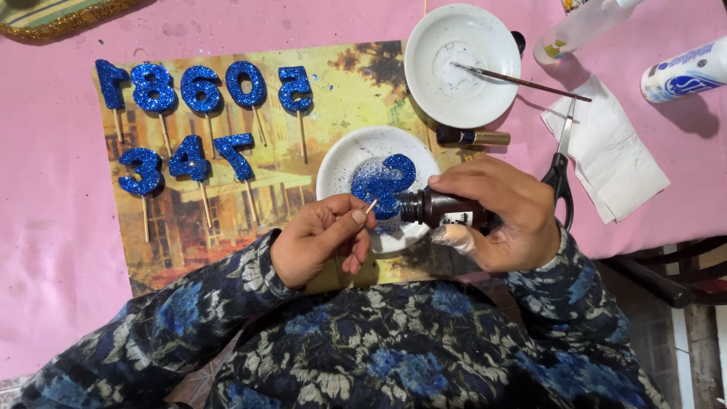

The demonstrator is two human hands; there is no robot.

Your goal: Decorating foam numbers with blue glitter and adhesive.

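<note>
My left hand pinches a thin wooden stick whose top carries a blue glitter number, held over a small white plate dusted with blue glitter. My right hand grips a dark brown bottle lying sideways, its mouth pointing at the glitter number. Several finished blue glitter numbers on sticks lie in two rows on a printed picture mat to the left.
A second white plate with a thin brush across it sits behind. Scissors and a folded white tissue lie right, plus a gold-capped tube, white bottles and a pink tablecloth.
</note>
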